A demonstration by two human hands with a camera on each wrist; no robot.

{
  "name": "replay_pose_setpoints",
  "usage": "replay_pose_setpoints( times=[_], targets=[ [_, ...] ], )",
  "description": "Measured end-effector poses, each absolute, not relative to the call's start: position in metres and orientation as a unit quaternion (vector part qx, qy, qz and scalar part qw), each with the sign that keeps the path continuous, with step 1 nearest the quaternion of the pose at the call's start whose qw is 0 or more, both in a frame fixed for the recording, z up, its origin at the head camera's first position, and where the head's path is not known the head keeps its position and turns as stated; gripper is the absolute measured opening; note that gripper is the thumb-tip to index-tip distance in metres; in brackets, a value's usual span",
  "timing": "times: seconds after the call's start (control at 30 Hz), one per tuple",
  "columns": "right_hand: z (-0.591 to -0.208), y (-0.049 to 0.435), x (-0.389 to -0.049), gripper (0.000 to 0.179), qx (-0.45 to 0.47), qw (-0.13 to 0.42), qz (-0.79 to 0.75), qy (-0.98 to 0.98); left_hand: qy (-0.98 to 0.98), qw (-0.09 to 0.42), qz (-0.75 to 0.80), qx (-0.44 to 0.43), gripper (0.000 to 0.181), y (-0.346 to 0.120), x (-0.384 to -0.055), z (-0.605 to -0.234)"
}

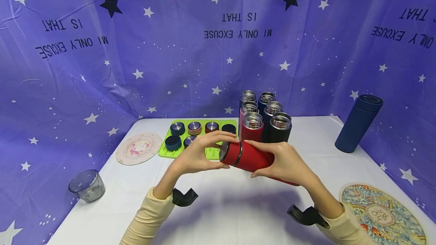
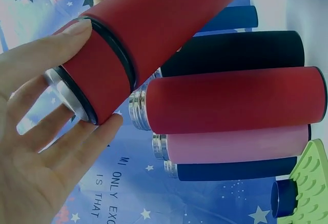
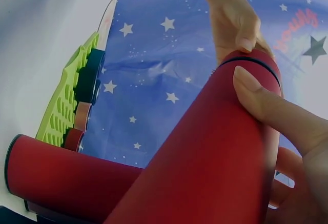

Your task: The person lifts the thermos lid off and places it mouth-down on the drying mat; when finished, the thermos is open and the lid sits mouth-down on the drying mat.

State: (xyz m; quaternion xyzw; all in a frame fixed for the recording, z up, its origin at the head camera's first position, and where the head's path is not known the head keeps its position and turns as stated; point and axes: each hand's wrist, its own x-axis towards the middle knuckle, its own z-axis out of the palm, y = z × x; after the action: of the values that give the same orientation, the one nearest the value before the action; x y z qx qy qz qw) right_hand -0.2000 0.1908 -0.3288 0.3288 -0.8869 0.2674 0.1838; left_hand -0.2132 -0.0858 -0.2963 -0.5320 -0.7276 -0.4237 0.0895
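Note:
A red vacuum flask (image 1: 257, 158) is held tilted above the table, its capped end toward the left. My left hand (image 1: 192, 156) grips the red screw cap (image 2: 95, 75), thumb on one side and fingers around the other. With thumb and fingers, my right hand (image 1: 287, 162) holds the flask's body. A dark ring marks where cap and body meet. Just behind stands a group of several uncapped flasks in red (image 2: 236, 101), pink (image 2: 241, 144), blue and black, their steel necks showing. To their left, several loose caps (image 1: 177, 128) sit on a green mat (image 1: 214, 155), partly hidden by my left hand.
A capped dark blue flask (image 1: 357, 124) stands at the right side of the table. Round patterned mats lie at the left (image 1: 139, 148) and front right (image 1: 381, 214). A clear glass cup (image 1: 87, 186) is at the left edge. A purple star-printed cloth (image 1: 184, 67) hangs behind the white tabletop.

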Motion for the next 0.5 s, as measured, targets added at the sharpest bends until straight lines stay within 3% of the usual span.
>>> replay_pose_setpoints(
  times=[0.37, 0.5],
  targets=[
    [-0.333, 0.183, -0.197, 0.083, 0.344, 0.283, 0.208, -0.871, -0.78, 0.059, -0.469, -0.411, 0.062, -0.088, -0.232, -0.321],
    [-0.333, 0.181, -0.195, 0.082, 0.342, 0.3, 0.194, -0.869, -0.785, 0.059, -0.467, -0.403, 0.062, -0.089, -0.233, -0.322]
  ],
)
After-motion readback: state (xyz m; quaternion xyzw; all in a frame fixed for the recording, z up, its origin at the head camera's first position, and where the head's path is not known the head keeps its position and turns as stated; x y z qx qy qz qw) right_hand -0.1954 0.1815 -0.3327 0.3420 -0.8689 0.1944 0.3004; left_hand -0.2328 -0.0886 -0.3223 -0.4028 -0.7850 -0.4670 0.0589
